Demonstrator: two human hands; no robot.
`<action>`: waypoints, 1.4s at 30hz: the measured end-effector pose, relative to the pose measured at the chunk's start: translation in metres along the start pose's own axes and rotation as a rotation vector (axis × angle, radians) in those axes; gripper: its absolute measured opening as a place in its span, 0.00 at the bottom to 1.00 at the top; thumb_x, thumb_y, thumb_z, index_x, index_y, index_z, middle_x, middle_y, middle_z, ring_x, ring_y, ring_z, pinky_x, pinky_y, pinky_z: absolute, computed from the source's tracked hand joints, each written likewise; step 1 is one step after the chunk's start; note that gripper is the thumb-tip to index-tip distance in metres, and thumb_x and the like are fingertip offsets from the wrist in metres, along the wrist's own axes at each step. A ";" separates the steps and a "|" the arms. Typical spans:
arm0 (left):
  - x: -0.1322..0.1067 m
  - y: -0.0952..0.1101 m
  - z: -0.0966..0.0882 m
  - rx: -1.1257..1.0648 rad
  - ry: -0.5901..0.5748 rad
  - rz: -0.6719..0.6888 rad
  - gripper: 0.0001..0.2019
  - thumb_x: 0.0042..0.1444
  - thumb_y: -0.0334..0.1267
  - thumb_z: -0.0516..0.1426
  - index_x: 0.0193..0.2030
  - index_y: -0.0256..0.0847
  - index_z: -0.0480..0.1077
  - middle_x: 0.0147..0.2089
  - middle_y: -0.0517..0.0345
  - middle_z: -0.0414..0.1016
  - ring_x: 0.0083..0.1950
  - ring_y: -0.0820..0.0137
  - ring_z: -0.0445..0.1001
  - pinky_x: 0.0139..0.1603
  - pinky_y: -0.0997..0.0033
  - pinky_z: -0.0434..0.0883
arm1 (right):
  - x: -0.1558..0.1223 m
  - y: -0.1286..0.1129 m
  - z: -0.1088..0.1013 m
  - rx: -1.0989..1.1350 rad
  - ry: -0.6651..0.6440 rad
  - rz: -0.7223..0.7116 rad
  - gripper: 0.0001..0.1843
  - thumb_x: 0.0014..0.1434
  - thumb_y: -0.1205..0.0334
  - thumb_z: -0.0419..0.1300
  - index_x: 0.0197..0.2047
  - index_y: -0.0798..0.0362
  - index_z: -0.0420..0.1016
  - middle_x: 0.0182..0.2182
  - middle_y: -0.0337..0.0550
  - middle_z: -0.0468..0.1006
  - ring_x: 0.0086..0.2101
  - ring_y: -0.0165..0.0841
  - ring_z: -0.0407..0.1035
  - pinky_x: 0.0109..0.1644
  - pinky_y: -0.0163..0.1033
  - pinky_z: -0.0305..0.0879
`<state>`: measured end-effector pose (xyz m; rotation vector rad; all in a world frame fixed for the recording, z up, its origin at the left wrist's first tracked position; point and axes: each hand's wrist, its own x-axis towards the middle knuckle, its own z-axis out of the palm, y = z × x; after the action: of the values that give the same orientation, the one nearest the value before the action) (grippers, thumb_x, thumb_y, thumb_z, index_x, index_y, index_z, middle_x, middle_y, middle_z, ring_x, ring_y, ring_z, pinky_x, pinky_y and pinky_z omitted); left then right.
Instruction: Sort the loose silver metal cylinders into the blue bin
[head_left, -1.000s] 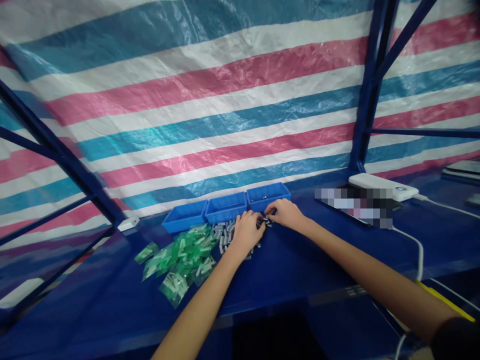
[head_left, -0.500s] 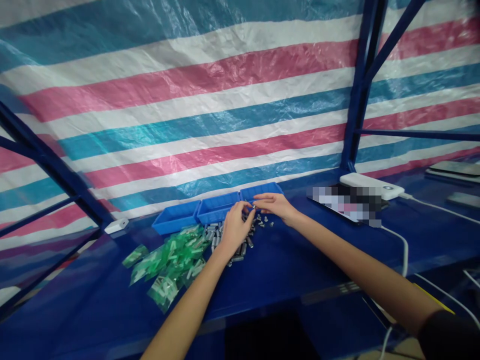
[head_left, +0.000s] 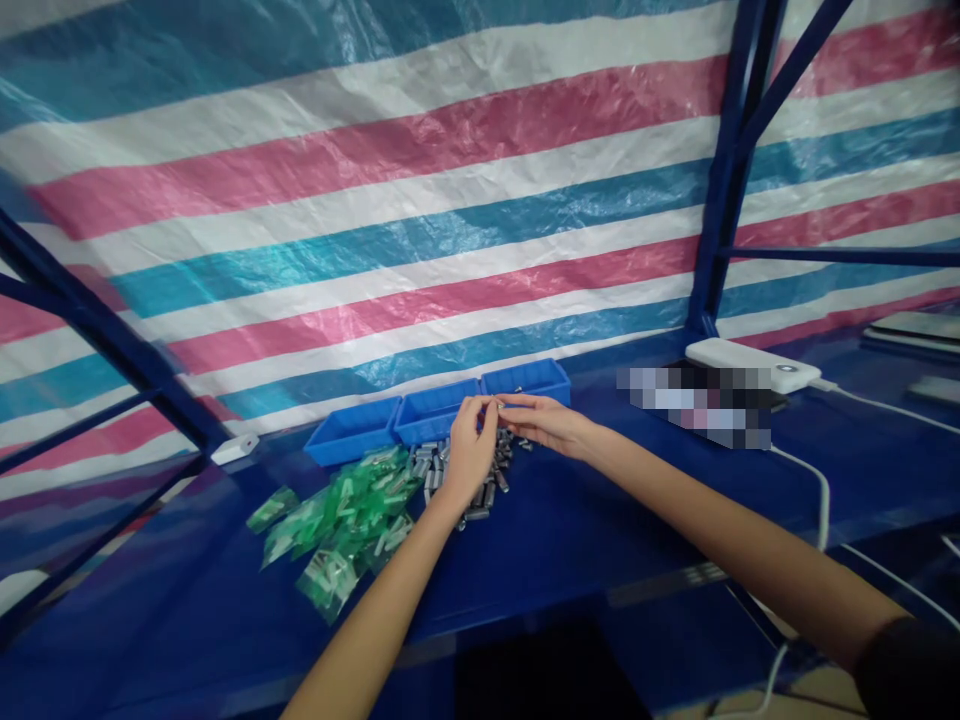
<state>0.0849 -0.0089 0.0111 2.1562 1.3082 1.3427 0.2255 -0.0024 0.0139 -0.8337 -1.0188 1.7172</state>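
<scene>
A tiny silvery piece (head_left: 500, 405) hangs pinched just above a heap of grey cylinders (head_left: 486, 480).

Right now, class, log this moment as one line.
left hand: pinches small metal part | right hand: fingertips on it | below: metal parts pile | left: green bags | behind: blue trays

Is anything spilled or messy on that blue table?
Yes, a bit: small grey metal parts lie loose in a heap on the table in front of the three blue bins, not in them. The green packets sprawl in a jumbled pile to their left. Nothing looks broken.
</scene>
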 end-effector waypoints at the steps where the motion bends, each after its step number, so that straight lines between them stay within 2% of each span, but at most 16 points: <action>1: 0.001 -0.001 0.001 -0.023 -0.002 -0.018 0.12 0.61 0.40 0.46 0.37 0.39 0.69 0.40 0.55 0.70 0.41 0.71 0.69 0.44 0.72 0.66 | 0.001 0.000 0.000 0.011 -0.004 0.003 0.16 0.53 0.72 0.61 0.46 0.54 0.72 0.37 0.42 0.78 0.37 0.25 0.72 0.45 0.30 0.69; 5: 0.004 -0.005 0.003 -0.141 -0.015 -0.094 0.13 0.59 0.42 0.48 0.38 0.39 0.71 0.42 0.55 0.71 0.44 0.70 0.69 0.46 0.73 0.65 | 0.003 -0.002 -0.001 0.071 -0.008 0.029 0.17 0.54 0.73 0.59 0.47 0.54 0.71 0.37 0.43 0.77 0.36 0.26 0.72 0.41 0.29 0.69; 11: 0.005 -0.011 0.008 -0.249 -0.021 -0.251 0.13 0.58 0.42 0.50 0.41 0.39 0.71 0.45 0.54 0.71 0.44 0.70 0.69 0.41 0.74 0.67 | 0.002 -0.003 0.002 0.086 -0.002 0.052 0.19 0.55 0.72 0.58 0.51 0.53 0.67 0.31 0.41 0.76 0.30 0.24 0.70 0.34 0.27 0.67; 17: 0.003 -0.013 0.011 -0.251 -0.025 -0.247 0.13 0.58 0.42 0.49 0.40 0.39 0.71 0.44 0.54 0.71 0.45 0.70 0.68 0.43 0.74 0.67 | 0.000 -0.003 0.002 0.037 -0.013 0.077 0.20 0.56 0.70 0.57 0.53 0.52 0.65 0.26 0.38 0.75 0.24 0.24 0.67 0.28 0.28 0.64; 21: 0.003 -0.014 0.011 -0.279 -0.021 -0.253 0.13 0.58 0.42 0.49 0.40 0.38 0.71 0.43 0.55 0.71 0.43 0.70 0.69 0.41 0.74 0.67 | -0.002 -0.005 0.004 0.045 -0.033 0.081 0.21 0.57 0.68 0.57 0.54 0.52 0.64 0.26 0.38 0.75 0.24 0.24 0.68 0.26 0.27 0.62; 28: 0.004 -0.011 0.010 -0.413 0.014 -0.321 0.14 0.55 0.44 0.52 0.39 0.37 0.72 0.40 0.55 0.72 0.41 0.70 0.69 0.41 0.72 0.66 | -0.001 -0.004 0.005 0.096 -0.046 0.076 0.15 0.58 0.68 0.57 0.49 0.51 0.67 0.28 0.38 0.76 0.27 0.23 0.70 0.24 0.25 0.61; 34: 0.003 -0.009 0.011 -0.551 0.022 -0.383 0.14 0.50 0.46 0.56 0.39 0.38 0.72 0.39 0.57 0.73 0.36 0.72 0.69 0.34 0.76 0.63 | 0.001 -0.002 0.003 0.152 -0.040 0.067 0.04 0.57 0.69 0.58 0.37 0.54 0.73 0.29 0.40 0.77 0.32 0.24 0.72 0.28 0.25 0.62; 38: 0.004 -0.006 0.011 -0.588 0.000 -0.360 0.14 0.49 0.46 0.58 0.37 0.38 0.72 0.35 0.59 0.73 0.34 0.73 0.68 0.33 0.77 0.63 | 0.002 -0.001 0.003 0.140 -0.035 0.062 0.08 0.59 0.64 0.56 0.34 0.56 0.76 0.27 0.41 0.76 0.29 0.23 0.70 0.30 0.26 0.63; 42: 0.006 -0.008 0.010 -0.531 0.034 -0.329 0.14 0.48 0.46 0.58 0.36 0.37 0.71 0.35 0.58 0.72 0.35 0.73 0.68 0.37 0.75 0.64 | 0.003 0.002 0.004 0.120 -0.022 0.028 0.06 0.57 0.66 0.58 0.35 0.56 0.77 0.27 0.41 0.77 0.29 0.23 0.70 0.31 0.26 0.63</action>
<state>0.0893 0.0024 0.0040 1.5010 1.0972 1.3937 0.2207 -0.0012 0.0133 -0.7567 -0.9124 1.7959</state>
